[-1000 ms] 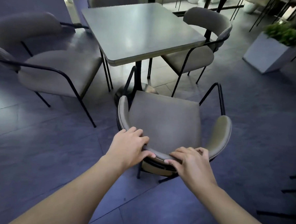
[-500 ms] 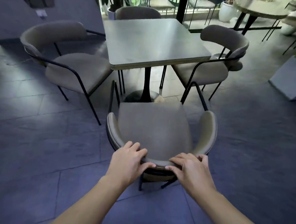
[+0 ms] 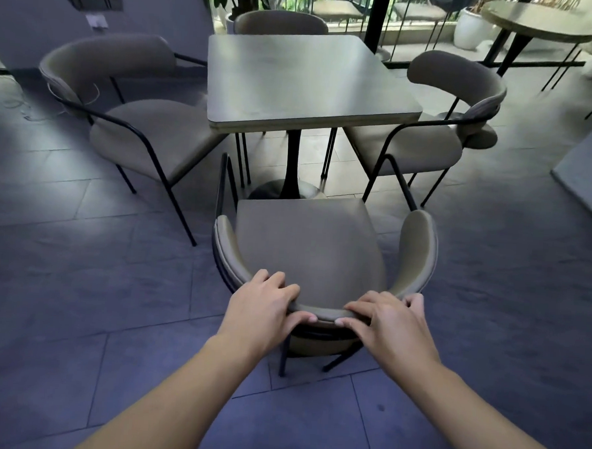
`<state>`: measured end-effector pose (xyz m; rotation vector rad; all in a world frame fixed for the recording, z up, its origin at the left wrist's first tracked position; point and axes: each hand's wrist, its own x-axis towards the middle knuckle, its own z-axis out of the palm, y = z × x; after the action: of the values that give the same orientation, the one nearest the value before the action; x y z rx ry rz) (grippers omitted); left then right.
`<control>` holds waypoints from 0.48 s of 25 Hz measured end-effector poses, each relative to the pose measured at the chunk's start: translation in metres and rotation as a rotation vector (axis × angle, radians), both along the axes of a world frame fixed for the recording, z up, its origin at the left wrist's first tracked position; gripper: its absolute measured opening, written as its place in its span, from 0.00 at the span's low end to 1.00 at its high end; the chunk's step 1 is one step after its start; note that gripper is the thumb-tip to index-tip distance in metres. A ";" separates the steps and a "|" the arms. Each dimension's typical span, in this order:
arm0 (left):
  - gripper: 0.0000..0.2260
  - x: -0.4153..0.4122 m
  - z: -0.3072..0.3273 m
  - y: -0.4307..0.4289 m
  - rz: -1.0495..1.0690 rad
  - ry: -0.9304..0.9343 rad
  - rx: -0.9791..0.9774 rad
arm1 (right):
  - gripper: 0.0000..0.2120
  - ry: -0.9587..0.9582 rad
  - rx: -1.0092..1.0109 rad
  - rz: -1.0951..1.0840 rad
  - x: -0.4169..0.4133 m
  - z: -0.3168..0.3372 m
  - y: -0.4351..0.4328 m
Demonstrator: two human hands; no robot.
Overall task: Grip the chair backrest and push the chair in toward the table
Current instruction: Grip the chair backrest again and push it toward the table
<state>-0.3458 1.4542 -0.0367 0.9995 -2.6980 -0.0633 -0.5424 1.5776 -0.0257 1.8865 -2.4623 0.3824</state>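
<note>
A beige padded chair [image 3: 307, 245] with a curved backrest [image 3: 416, 254] and black metal legs stands in front of me, its seat facing a square grey table [image 3: 305, 77] on a black pedestal. My left hand [image 3: 263, 305] is shut on the left part of the backrest's top rim, fingers over the inside and thumb underneath. The right part of the same rim is gripped by my right hand [image 3: 385, 318]. The seat's front edge lies just short of the table's near edge.
Matching chairs stand at the table's left [image 3: 145, 127], right [image 3: 429, 142] and far side [image 3: 281, 22]. A white planter box [image 3: 588, 174] sits on the tiled floor at right. A round table [image 3: 538, 20] and potted plants are in the back.
The chair has turned to face the table squarely and moved closer to it. Both hands have kept their grip on the backrest.
</note>
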 end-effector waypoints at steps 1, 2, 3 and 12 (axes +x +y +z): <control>0.26 -0.005 0.000 -0.002 0.002 -0.001 0.003 | 0.15 0.002 0.010 0.006 -0.006 -0.001 -0.002; 0.26 -0.010 0.000 -0.005 0.005 -0.001 0.005 | 0.15 -0.002 0.017 0.007 -0.011 -0.001 -0.005; 0.26 -0.015 0.000 -0.007 0.009 -0.002 0.008 | 0.14 -0.007 0.022 0.004 -0.017 -0.002 -0.007; 0.25 -0.040 0.000 -0.017 0.018 -0.013 0.018 | 0.13 -0.031 0.030 0.015 -0.045 0.000 -0.021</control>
<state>-0.3854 1.4376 -0.0363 1.0332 -2.7045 -0.0783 -0.5877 1.5567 -0.0253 1.9255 -2.4889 0.3809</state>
